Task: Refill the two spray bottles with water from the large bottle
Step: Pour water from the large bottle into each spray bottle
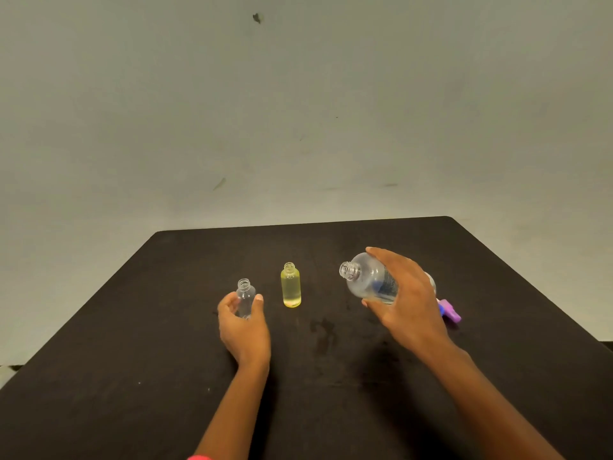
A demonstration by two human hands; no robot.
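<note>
A small clear spray bottle [245,295] without its cap stands upright on the black table [132,343]. My left hand [243,327] is wrapped around its lower part. To its right a small yellow bottle [291,286], also uncapped, stands upright with liquid inside. My right hand [406,293] grips the large clear bottle [368,280], held above the table and tilted with its open neck pointing left toward the small bottles. A little water shows in its lower side.
A purple spray cap [450,311] lies on the table behind my right hand, partly hidden by it. A damp patch [323,330] marks the table in front of the yellow bottle. A plain wall rises behind the table's far edge.
</note>
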